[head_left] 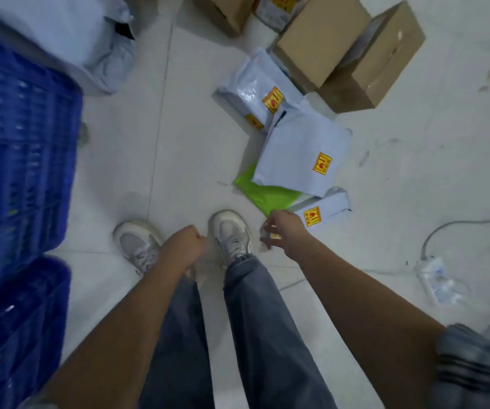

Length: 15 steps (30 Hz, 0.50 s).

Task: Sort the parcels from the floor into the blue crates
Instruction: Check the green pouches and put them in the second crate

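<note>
The right hand (282, 231) hangs low over the floor with its fingers (267, 228) loosely curled, and something small and pale with a speck of yellow shows at the fingertips; blur makes it impossible to tell whether they pinch it or merely hover above it. The left hand (183, 246) is bunched into a loose fist above the shoes (232, 231) and seems to hold nothing, though its palm side is hidden. The main risk, as I judge it, is a poor grip: the nearest parcels are slick plastic mailers, and a pinch on a thin corner could slip or lift only a fold. A second risk is the overlap, since pulling the green mailer (255, 191) could drag the large grey mailer (300, 149) lying across it. The feet stand close to the pile too, so a step could land on a bag. Just beyond the right fingertips lies the small grey mailer (323, 211) with its yellow label, nearly touching the hand, with the green one beside it. Further out sit another grey mailer (252, 90) and the cardboard boxes (326, 39). The blue crates (16, 143) stand well apart, to the person's left.
</note>
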{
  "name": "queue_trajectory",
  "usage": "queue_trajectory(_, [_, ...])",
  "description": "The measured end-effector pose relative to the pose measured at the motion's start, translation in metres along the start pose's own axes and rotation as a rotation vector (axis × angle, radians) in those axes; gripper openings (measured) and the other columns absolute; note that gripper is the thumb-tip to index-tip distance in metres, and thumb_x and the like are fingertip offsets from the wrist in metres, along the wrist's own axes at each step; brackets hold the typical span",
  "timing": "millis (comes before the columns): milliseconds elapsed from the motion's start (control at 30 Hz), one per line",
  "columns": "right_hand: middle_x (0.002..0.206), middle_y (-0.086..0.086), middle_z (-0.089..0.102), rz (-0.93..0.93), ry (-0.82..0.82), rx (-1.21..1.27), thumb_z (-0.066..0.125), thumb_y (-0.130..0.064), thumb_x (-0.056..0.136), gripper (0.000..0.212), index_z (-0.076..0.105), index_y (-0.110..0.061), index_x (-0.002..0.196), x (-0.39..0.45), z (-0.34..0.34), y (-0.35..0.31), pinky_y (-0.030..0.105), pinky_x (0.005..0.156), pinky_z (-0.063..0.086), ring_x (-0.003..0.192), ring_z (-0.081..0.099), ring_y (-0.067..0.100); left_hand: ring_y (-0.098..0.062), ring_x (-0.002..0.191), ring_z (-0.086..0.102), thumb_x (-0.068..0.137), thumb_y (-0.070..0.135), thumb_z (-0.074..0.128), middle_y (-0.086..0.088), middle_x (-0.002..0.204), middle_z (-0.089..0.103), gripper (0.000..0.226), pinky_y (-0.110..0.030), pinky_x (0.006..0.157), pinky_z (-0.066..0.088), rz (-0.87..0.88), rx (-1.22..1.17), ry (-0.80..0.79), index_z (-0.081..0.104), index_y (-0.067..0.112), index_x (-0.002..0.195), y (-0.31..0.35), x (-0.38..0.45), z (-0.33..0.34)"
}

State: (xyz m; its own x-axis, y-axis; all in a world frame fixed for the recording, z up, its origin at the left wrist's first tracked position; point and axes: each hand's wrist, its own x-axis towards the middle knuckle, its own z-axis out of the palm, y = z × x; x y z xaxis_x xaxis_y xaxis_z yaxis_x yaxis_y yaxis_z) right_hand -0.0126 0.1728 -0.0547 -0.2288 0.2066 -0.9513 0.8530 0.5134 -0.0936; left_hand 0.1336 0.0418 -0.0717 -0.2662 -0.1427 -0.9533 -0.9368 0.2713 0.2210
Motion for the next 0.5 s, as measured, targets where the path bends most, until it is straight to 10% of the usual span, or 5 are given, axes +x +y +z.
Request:
queue_trajectory(300, [0.077,0.008,0.043,0.014,0.046,0.231,0.044,-0.005,0.093,0.018,0.047,-0.01,0.075,0.06,-0.043,-0.013,0.034,0.073,0.053,0.083,0.051,0.022,-0.034,0.101,0.062,0.089,0.022,0.048,-0.018,0.109,0.065,0.017,-0.041,0.09,0.051,0.086,-0.033,0.142,0.058,0.01,0.095,0.077,0.063,-0.017])
queue_trajectory(500, [0.083,0.006,0.046,0.04,0.022,0.261,0.044,-0.005,0.094,0.012,0.05,-0.007,0.085,0.117,-0.055,-0.006,0.034,0.086,0.05,0.081,0.051,0.017,-0.029,0.126,0.048,0.092,0.022,0.051,-0.016,0.138,0.05,0.046,-0.033,0.101,0.037,0.137,0.081,0.11,0.046,0.007,0.135,0.112,0.116,0.006])
